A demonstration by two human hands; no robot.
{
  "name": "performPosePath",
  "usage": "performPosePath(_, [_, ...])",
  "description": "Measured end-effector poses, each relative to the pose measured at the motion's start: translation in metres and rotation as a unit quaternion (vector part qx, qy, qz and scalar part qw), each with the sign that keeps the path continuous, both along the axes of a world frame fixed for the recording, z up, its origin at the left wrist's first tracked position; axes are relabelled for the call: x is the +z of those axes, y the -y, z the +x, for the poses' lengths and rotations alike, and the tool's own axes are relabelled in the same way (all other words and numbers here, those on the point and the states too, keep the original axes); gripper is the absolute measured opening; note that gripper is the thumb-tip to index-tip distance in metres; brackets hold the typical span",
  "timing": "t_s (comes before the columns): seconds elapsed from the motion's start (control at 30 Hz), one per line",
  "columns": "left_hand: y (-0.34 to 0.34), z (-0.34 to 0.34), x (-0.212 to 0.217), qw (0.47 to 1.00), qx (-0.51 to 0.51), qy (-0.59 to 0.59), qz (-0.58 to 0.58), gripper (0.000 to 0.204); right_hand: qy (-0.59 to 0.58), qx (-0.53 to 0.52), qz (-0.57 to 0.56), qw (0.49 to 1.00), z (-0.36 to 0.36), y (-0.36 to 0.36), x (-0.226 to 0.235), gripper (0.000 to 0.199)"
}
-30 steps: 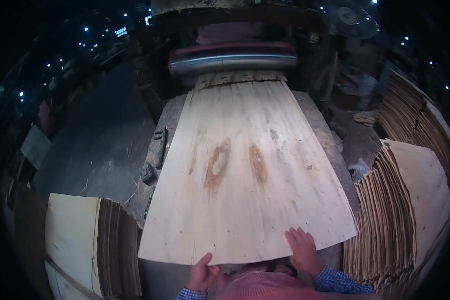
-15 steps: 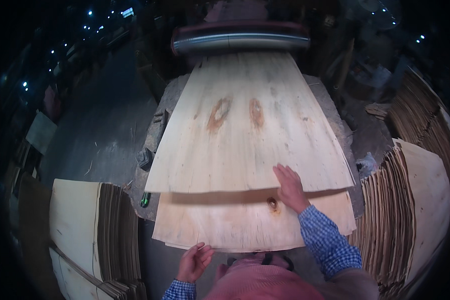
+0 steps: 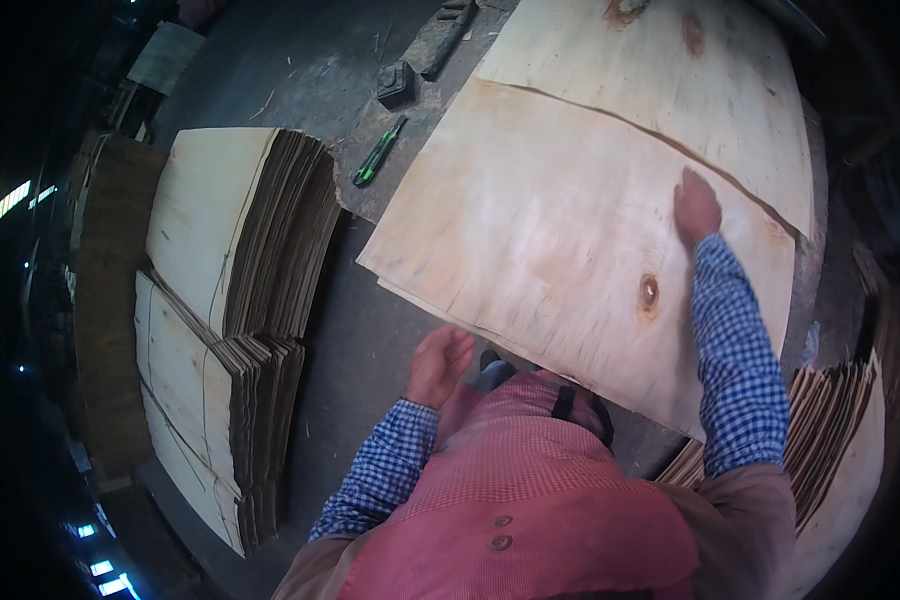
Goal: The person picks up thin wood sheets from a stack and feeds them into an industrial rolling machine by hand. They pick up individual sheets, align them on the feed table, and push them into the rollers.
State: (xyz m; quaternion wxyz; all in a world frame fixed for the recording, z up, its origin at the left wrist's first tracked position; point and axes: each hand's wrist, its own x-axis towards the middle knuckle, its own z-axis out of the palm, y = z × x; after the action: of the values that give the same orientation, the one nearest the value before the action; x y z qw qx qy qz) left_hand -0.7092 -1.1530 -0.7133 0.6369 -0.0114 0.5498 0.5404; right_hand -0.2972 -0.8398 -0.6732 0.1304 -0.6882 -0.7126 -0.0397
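Note:
A pale wood veneer sheet lies in front of me, with a dark knot near its right side. More sheet edges show beneath its near edge. Beyond it, a second veneer sheet overlaps its far part. My right hand rests on the nearer sheet, close to the overlapping edge; its fingers look loosely bent and hold nothing I can see. Just off the near edge is my left hand, its fingers loosely extended toward the sheet and nothing in them.
On the stone-like bench at the left lie a green utility knife and a dark block. Tied veneer stacks stand at the left. Another stack is at the lower right. A metal roller shows top right.
My view has turned toward the left. The upper sheet has slid farther away toward the roller, baring more of the sheet below. My right hand has come off the upper sheet onto the lower one.

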Motion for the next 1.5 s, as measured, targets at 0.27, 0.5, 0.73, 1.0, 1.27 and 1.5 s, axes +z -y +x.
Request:
performPosePath(0.27, [-0.021,-0.02,-0.002,0.995,-0.052,0.084,0.011,0.026,-0.053,0.022,0.004,0.998,-0.054,0.244,-0.054,0.053])
performPosePath(0.5, [-0.064,-0.027,0.07,0.965,-0.174,0.14,0.14,0.03,-0.085,0.03,-0.051,0.995,-0.082,0.367,0.009,0.075])
performPosePath(0.73, [-0.061,-0.022,0.161,0.942,-0.232,0.126,0.208,0.02,-0.031,-0.005,0.036,0.999,-0.082,0.357,0.083,0.071])
performPosePath(1.0, [0.002,-0.081,0.112,0.961,-0.211,0.118,0.132,0.023,-0.039,0.01,0.006,0.999,-0.119,0.41,0.096,0.073])
performPosePath(1.27, [-0.027,-0.07,0.069,0.941,-0.241,0.171,0.163,0.029,-0.071,-0.004,-0.016,0.997,-0.099,0.363,0.094,0.076])
performPosePath(1.5, [-0.021,-0.055,-0.023,0.963,-0.247,0.104,-0.028,0.039,-0.077,0.01,0.02,0.997,-0.051,0.257,0.066,0.076])
